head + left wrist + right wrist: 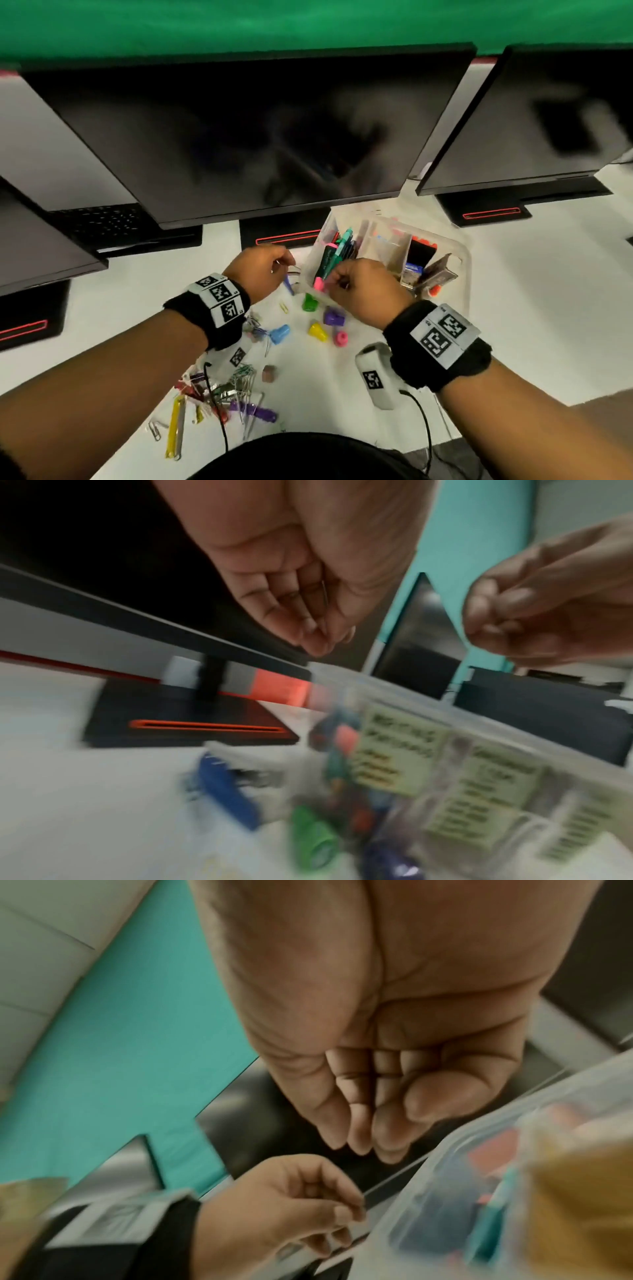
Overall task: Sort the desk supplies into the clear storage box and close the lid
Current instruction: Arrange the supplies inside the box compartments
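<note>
Judging the clear storage box (376,236), standing lidless at the far side of the worktop (513,325), as light, stiff and slippery; taking it best by the rim

Expecting the coloured caps (318,331) lying just before it to be soft and easy to pinch; the paper clips (239,377) nearer the body to be thin, tangling, better to gather by fingertips

Hovering near the box's front wall with left hand (260,274), curled, seemingly pinching a thin wire clip (323,596); keeping right hand (363,291) bunched, not showing whether anything is inside

Working under dark monitors (257,137), before a green wall (308,24), on white smooth surface
</note>
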{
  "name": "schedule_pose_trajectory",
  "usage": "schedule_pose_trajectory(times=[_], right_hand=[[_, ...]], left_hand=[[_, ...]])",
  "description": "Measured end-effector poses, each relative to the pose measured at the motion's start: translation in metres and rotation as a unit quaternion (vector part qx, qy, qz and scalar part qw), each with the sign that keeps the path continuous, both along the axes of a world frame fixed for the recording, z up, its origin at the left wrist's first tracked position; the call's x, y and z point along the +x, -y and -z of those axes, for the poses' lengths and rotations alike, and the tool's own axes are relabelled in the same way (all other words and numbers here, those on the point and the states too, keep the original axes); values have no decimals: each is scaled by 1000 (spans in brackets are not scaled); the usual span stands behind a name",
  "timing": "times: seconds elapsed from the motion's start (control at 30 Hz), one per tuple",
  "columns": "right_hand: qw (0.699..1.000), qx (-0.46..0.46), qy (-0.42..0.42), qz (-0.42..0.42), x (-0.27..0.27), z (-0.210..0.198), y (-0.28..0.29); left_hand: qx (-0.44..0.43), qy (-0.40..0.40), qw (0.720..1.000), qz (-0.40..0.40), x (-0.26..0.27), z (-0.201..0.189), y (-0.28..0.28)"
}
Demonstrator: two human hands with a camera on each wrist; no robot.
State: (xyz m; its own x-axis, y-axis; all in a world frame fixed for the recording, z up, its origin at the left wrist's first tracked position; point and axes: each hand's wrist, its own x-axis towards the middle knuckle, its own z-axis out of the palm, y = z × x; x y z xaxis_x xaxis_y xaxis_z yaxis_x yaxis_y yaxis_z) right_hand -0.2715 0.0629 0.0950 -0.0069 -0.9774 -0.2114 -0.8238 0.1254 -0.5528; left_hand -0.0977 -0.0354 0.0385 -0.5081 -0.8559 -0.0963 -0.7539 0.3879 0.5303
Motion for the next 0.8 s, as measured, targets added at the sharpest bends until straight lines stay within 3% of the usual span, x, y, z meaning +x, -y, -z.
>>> schedule_pose_trajectory(times=[0.1,0.23,0.43,0.53,0.7,0.8], right_hand=[[995,37,-30,-83,50,30,9],[986,107,-86,-94,84,69,26],[986,128,-111,0,110,104,66],[972,162,-164,43,111,115,84],[965,142,-205,77,110,139,96],[958,152,-233,68,112,146,93]], left_hand=[[58,109,992,-6,61,19,1],[133,215,967,-22,122,40,-11],[173,236,953,-78,186,57,-32],[189,241,948,-81,198,64,-40],[226,239,944,-25,201,69,-54],[180,334,924,49,201,77,-64]])
